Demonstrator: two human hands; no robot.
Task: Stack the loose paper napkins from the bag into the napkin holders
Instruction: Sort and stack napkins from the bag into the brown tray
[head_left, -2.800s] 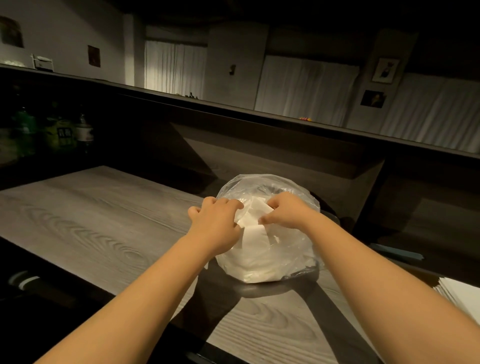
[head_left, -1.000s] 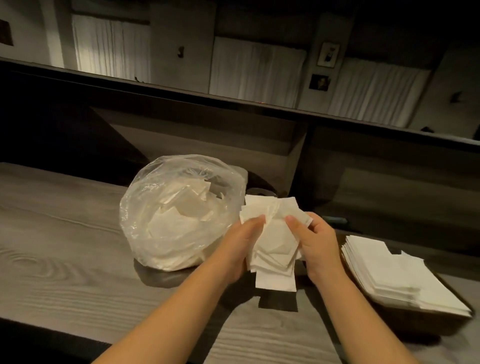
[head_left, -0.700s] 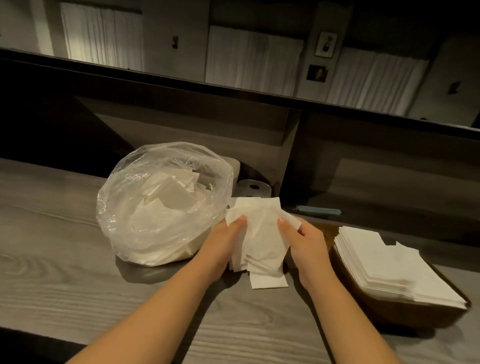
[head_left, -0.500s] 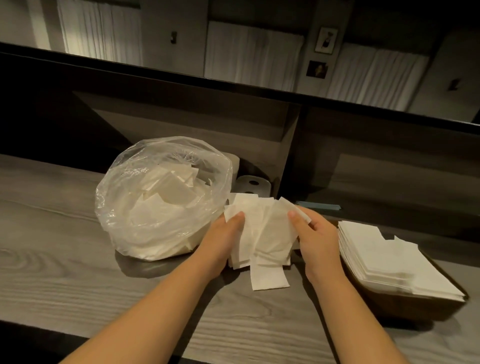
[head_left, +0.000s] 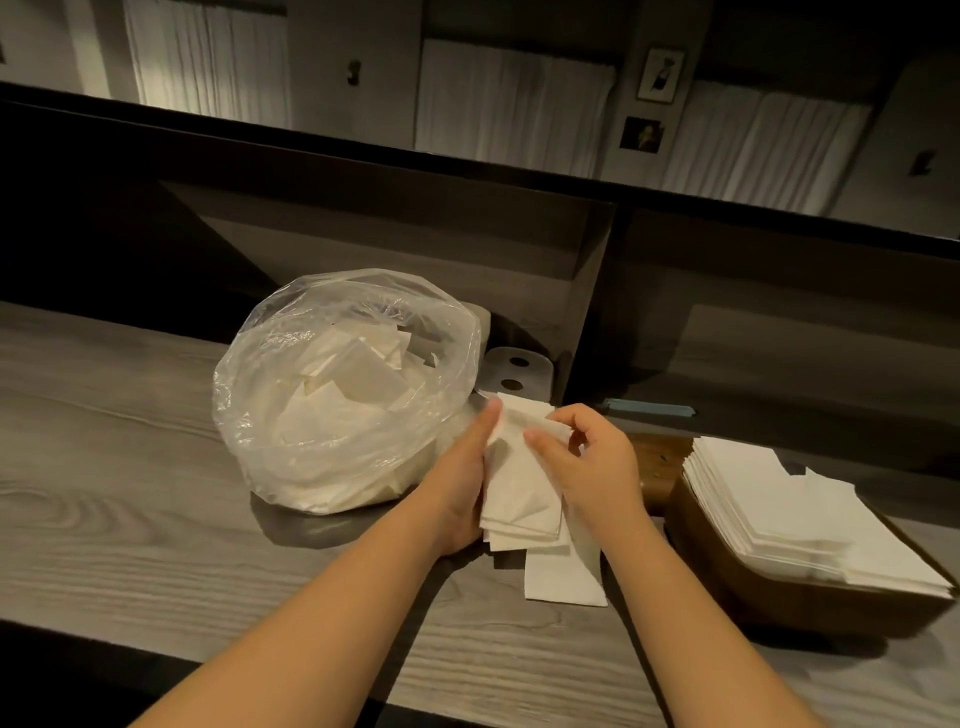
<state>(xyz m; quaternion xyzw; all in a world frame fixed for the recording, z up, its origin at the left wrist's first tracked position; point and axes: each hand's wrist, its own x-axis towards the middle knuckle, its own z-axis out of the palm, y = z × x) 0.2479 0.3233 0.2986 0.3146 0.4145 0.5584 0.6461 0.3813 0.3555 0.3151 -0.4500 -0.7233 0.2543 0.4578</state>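
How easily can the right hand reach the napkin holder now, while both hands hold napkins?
Probably yes. The napkin holder stands just right of the right hand, with nothing between them, though that hand and the left hand grip the napkin bundle.

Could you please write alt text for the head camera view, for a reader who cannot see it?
Both hands, left and right, hold a bundle of white napkins above a grey wooden counter. A clear bag of napkins sits left; a filled brown napkin holder sits right.
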